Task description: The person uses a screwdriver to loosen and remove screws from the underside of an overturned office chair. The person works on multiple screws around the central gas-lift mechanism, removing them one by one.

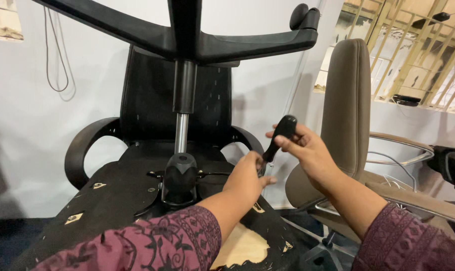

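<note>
Work midway: right hand point(307, 148) grips screwdriver point(279, 138) at upturned chair point(137, 200), left hand point(247, 175) seemingly pinching its tip, base point(187, 37) on.

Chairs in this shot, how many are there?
2: a black chair flipped upside down under the left hand, and a beige chair upright to its right. More may sit outside the view.

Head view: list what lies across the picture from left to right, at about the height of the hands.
Curved black armrest → shiny metal post of the upturned chair → left hand on the seat's underside → right hand gripping a black-handled screwdriver → tan chair back → its metal armrest.
</note>
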